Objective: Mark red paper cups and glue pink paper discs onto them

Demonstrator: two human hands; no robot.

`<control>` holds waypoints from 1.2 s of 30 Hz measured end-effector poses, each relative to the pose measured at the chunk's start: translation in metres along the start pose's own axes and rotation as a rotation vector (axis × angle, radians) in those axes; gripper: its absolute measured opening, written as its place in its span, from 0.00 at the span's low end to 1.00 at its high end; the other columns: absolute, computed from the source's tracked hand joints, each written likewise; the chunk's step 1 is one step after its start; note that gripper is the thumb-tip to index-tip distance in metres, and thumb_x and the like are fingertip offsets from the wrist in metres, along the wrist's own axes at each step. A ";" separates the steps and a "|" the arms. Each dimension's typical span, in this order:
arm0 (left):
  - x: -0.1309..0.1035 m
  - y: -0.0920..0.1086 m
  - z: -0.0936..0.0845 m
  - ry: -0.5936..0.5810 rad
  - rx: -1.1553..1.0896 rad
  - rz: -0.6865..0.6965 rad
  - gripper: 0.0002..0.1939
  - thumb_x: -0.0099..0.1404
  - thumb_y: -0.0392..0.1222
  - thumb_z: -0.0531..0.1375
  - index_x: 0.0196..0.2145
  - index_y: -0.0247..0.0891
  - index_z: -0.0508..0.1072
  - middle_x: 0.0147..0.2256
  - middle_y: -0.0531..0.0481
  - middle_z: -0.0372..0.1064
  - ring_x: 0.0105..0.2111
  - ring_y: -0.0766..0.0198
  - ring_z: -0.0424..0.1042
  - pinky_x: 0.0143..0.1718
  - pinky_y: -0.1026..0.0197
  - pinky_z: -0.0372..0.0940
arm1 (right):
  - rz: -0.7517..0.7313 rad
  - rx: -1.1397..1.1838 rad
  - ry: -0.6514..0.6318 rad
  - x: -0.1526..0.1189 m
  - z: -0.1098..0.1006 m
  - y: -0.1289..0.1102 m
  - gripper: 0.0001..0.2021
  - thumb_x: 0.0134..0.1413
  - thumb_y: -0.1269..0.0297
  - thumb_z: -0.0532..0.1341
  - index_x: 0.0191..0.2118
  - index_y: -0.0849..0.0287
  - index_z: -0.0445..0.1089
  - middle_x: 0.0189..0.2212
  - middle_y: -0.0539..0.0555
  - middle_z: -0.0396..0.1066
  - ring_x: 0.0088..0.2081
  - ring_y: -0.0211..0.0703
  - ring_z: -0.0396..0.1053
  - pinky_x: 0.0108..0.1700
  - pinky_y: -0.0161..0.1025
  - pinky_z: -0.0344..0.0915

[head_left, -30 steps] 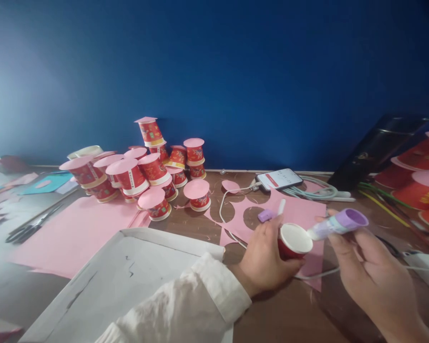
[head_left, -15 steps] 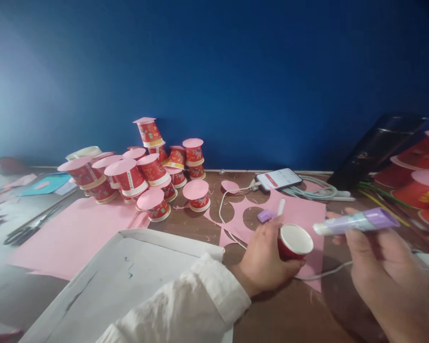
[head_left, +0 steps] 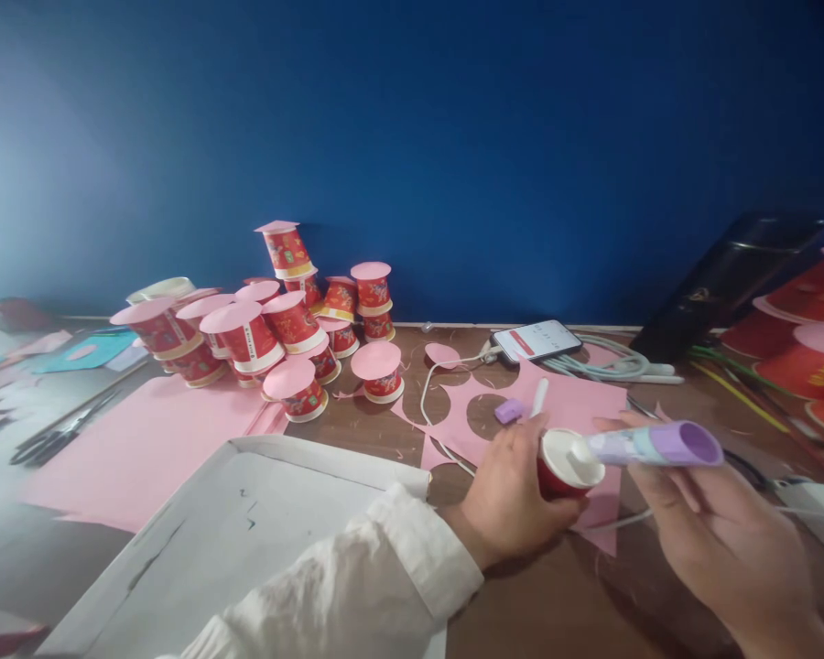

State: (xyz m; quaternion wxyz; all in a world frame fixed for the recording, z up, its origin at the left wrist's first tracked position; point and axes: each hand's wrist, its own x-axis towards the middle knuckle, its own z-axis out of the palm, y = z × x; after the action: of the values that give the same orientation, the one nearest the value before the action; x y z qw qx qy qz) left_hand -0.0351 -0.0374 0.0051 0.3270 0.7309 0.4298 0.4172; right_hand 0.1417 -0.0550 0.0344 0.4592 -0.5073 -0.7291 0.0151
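Observation:
My left hand [head_left: 512, 490] is wrapped round a red paper cup [head_left: 564, 478], whose white end faces up. Between the fingers of my right hand [head_left: 721, 540] lies a purple glue stick [head_left: 649, 444], held nearly level. Its white glue tip reaches over the cup's white end and seems to touch it. Just beyond my left fingers a small purple cap [head_left: 509, 411] rests on a pink paper sheet [head_left: 583, 403] with round holes cut in it.
Red cups topped with pink paper discs [head_left: 240, 334] are stacked at the left. A phone [head_left: 536, 340] with cables lies behind. Scissors [head_left: 61, 435], pink sheets [head_left: 157, 448] and a white box lid [head_left: 199, 540] are at left. A black bottle [head_left: 721, 284] leans right.
My right hand has moved left, bringing the glue stick from beside the cup to over its white end. The left hand still holds the cup in nearly the same place.

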 end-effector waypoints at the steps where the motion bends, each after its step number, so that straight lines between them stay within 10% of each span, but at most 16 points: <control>1: 0.000 -0.001 0.000 -0.001 -0.002 0.002 0.31 0.53 0.41 0.68 0.54 0.41 0.66 0.48 0.43 0.72 0.48 0.47 0.72 0.52 0.44 0.67 | 0.000 -0.012 -0.023 -0.001 0.000 0.003 0.14 0.62 0.58 0.58 0.51 0.52 0.73 0.44 0.51 0.79 0.46 0.45 0.77 0.48 0.37 0.73; 19: -0.002 -0.004 0.003 0.009 0.027 0.005 0.42 0.53 0.46 0.68 0.63 0.39 0.59 0.55 0.39 0.69 0.55 0.45 0.69 0.58 0.43 0.65 | -0.127 -0.079 0.042 -0.001 0.007 0.006 0.15 0.63 0.62 0.58 0.54 0.53 0.71 0.51 0.54 0.75 0.55 0.50 0.72 0.58 0.47 0.67; 27: -0.004 -0.004 0.003 0.001 0.025 -0.013 0.42 0.52 0.45 0.68 0.63 0.36 0.60 0.55 0.38 0.69 0.56 0.44 0.68 0.59 0.43 0.64 | 0.217 -0.037 0.136 0.004 -0.002 -0.002 0.17 0.61 0.53 0.58 0.51 0.54 0.73 0.40 0.55 0.78 0.45 0.52 0.77 0.49 0.46 0.72; 36: -0.003 -0.004 0.003 -0.004 0.017 -0.011 0.42 0.52 0.45 0.68 0.63 0.37 0.60 0.56 0.38 0.69 0.56 0.44 0.68 0.60 0.44 0.63 | 0.162 -0.018 0.069 0.006 -0.003 0.000 0.13 0.61 0.55 0.57 0.46 0.53 0.73 0.40 0.55 0.79 0.45 0.53 0.77 0.48 0.45 0.73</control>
State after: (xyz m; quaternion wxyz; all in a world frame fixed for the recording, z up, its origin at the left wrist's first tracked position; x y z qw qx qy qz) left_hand -0.0351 -0.0386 -0.0005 0.3241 0.7320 0.4366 0.4104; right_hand 0.1432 -0.0513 0.0399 0.4767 -0.5690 -0.6695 0.0282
